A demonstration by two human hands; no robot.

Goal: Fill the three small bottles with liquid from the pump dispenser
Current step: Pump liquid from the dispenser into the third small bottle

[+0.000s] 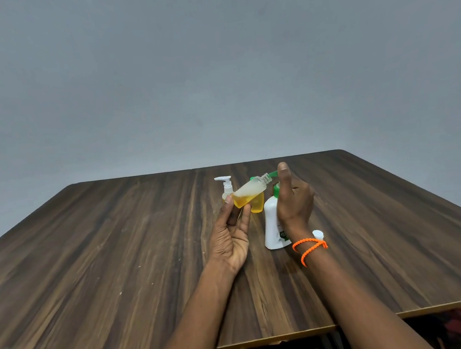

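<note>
One small bottle [249,193], part-filled with yellow liquid, is pinched, tilted and uncapped, in the left hand [231,237] at the nozzle of the white pump dispenser [274,223]. The right hand [293,199] is spread over the pump; pressing is judged next. Two further bottles are counted behind, and one loose cap [318,234].

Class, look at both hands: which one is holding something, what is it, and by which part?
The left hand pinches the small clear bottle by its base end, tilted, neck open. The right hand holds nothing; its fingers are straight.
</note>
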